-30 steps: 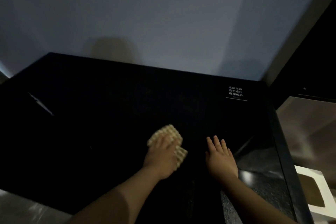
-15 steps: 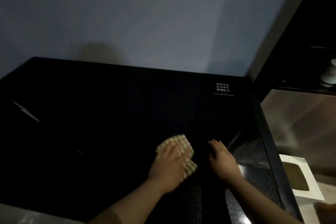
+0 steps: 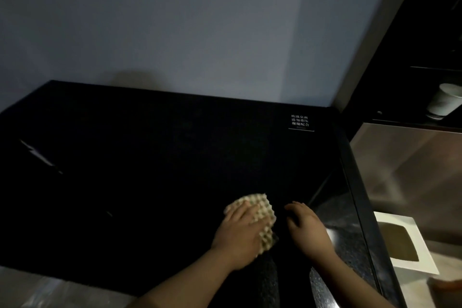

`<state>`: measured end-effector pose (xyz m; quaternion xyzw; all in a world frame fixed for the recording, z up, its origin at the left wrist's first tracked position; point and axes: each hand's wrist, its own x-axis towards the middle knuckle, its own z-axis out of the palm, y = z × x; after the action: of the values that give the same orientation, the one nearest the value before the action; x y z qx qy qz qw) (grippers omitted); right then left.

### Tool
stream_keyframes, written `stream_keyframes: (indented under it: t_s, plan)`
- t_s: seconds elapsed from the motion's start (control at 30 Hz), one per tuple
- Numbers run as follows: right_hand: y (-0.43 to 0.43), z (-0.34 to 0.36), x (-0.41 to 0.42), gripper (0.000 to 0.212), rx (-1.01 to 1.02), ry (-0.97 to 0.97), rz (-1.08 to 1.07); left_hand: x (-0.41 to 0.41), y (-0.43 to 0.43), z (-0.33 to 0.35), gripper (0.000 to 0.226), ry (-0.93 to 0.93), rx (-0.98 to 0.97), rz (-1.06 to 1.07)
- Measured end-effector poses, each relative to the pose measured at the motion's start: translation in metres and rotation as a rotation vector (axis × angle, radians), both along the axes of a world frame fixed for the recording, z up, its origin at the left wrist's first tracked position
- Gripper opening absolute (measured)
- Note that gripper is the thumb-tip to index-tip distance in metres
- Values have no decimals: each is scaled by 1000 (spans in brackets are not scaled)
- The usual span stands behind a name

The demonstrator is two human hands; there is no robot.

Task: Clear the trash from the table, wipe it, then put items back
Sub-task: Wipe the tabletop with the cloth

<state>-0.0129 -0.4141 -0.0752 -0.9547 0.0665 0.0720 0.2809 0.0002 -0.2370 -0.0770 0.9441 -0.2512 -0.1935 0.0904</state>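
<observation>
At 9 o'clock on the black desk a pale streak shows; whether it is a reflection or something lying there is too dark to tell. The cloth, a tan waffle-weave rag, lies at about 6 o'clock near the front edge, bunched under the left hand, which presses on it with fingers laid flat and spread. It looks soft, light and limp, likely to crumple or slide out on the glossy top, so it is best worked with a broad palm over its middle or pinched at the free edge at 1 o'clock. How much of it is folded under the palm is hidden.

The right hand, just beside the cloth at 3 o'clock, rests fingertips-down on the desk, loosely bent and holding nothing.

At 1 o'clock a small printed label sits in the far corner, its text too small to read. Off the desk at 4 o'clock is a white box with a dark window, partly cut off, and at 2 o'clock a paper cup on a shelf, cropped by the frame.
</observation>
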Motion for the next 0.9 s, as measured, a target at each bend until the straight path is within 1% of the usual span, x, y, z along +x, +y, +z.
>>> stream_keyframes:
  t_s: [0.03,0.07,0.13,0.17,0.23,0.3,0.37,0.4,0.43,0.5,0.53,0.57,0.67,0.7,0.73,0.77,0.83,0.87,0.9]
  plan:
    - [1,1,-1,36,-3,-21,-6,1,1,3,57,17,28,-25]
    - [2,3,-3,37,-3,-36,-5,2,7,6,54,16,39,-24]
    - [6,6,-8,37,2,-65,7,7,19,8,55,-5,57,42]
    - [9,8,-9,38,8,-81,11,9,22,9,55,14,53,101]
    - [19,9,-13,38,27,-120,34,9,19,10,50,127,-12,182]
    - [33,11,-17,38,54,-137,90,9,16,15,43,263,-146,233]
    - [49,15,-20,39,81,-167,158,11,24,23,32,369,-415,404]
    - [57,16,-20,40,87,-191,185,11,33,26,26,346,-497,467]
    - [64,17,-19,42,86,-191,211,10,41,28,25,273,-513,503]
    - [80,19,-16,47,62,-180,260,7,58,26,34,112,-373,525]
    - [88,18,-12,49,35,-155,288,5,66,24,41,64,-284,522]
    - [97,17,-7,52,1,-110,328,3,73,22,46,49,-188,512]
    - [115,7,1,61,-126,33,403,0,85,21,53,139,62,449]
    - [116,-1,2,61,-183,52,422,-1,87,23,54,158,104,425]
    - [116,-5,2,60,-203,40,430,0,88,24,55,168,117,410]
    - [112,-10,1,63,-212,22,444,1,89,25,55,171,117,399]
    - [98,-14,3,82,-279,-74,480,1,90,26,56,181,133,378]
    - [87,-11,6,80,-326,-135,484,0,90,26,56,188,140,368]
    - [75,-7,7,73,-367,-168,413,-2,91,26,56,194,143,354]
